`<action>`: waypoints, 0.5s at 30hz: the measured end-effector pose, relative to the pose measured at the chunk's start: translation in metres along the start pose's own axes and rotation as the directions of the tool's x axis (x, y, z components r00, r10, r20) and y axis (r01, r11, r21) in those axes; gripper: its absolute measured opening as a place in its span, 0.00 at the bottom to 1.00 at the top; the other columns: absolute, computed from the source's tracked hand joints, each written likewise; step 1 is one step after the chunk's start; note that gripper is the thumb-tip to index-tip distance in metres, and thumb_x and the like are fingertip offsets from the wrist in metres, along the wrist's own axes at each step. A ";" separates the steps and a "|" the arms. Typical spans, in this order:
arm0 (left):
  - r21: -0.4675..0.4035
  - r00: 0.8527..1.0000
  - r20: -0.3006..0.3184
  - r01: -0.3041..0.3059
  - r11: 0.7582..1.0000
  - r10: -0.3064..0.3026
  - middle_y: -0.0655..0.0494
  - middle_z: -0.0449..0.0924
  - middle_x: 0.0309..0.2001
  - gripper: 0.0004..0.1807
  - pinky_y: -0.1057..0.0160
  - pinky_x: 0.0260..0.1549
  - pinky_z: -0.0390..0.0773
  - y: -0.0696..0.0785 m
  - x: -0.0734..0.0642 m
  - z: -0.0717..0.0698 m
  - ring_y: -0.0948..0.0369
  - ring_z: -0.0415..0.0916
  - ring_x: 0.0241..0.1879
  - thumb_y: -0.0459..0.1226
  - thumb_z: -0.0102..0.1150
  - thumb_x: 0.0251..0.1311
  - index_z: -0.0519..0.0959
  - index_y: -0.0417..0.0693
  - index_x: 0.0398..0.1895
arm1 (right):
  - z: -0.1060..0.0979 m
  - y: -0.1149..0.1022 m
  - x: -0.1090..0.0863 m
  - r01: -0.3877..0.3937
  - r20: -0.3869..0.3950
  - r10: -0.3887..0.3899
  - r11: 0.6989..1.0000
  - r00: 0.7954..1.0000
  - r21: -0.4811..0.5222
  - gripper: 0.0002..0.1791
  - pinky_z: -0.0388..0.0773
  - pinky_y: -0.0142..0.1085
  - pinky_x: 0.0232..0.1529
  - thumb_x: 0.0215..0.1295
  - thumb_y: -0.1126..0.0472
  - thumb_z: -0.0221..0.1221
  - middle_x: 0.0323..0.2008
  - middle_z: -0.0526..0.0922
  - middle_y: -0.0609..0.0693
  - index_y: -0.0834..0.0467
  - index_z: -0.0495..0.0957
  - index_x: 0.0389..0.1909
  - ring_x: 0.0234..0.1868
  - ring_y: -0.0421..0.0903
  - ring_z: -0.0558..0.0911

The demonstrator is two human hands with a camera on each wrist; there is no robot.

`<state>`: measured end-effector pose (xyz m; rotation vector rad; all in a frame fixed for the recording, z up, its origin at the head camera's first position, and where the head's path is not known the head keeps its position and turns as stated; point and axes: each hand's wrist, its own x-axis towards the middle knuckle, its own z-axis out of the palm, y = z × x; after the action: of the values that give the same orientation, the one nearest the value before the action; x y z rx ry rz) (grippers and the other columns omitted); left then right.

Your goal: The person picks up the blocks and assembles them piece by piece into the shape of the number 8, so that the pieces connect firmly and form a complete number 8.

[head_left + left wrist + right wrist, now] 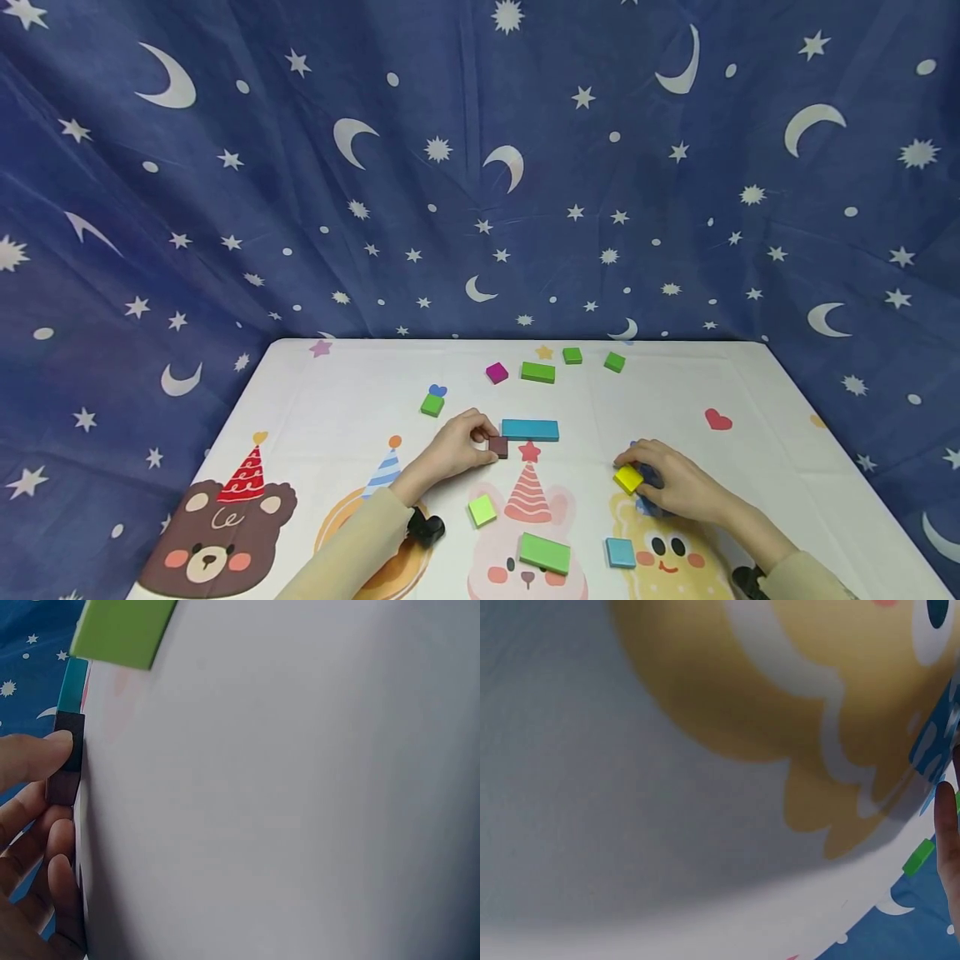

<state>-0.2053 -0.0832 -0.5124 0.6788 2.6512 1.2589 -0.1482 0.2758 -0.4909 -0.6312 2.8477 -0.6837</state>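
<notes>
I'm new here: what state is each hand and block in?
Left hand: pinching brown block
Right hand: pinching yellow block
Brown block: held
Yellow block: held
Blue bar: lying unheld
Blue square: lying unheld
Magenta block: lying unheld
Lime block: lying unheld
Green blocks: lying unheld

I've got a bench lane between long blue block and right hand. Large green block and square blue block narrow its near end.

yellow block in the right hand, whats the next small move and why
Probably carry the yellow block left toward the long blue block: the right hand pinches it well away from there, while the left hand holds the brown block near the long blue block's left end.
</notes>
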 end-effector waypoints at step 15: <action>-0.008 1.000 0.000 0.012 1.000 -0.012 0.55 0.75 0.34 0.14 0.73 0.36 0.70 -0.001 0.000 0.000 0.61 0.72 0.35 0.33 0.73 0.45 0.81 0.44 0.36 | 0.000 0.003 0.003 0.036 -0.009 -0.036 0.999 0.999 -0.027 0.18 0.77 0.44 0.54 0.52 0.60 0.69 0.41 0.77 0.33 0.42 0.80 0.43 0.44 0.36 0.73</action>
<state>-0.2059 -0.0836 -0.5135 0.6611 2.6443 1.2661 -0.1520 0.2766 -0.4924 -0.6867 2.8654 -0.6569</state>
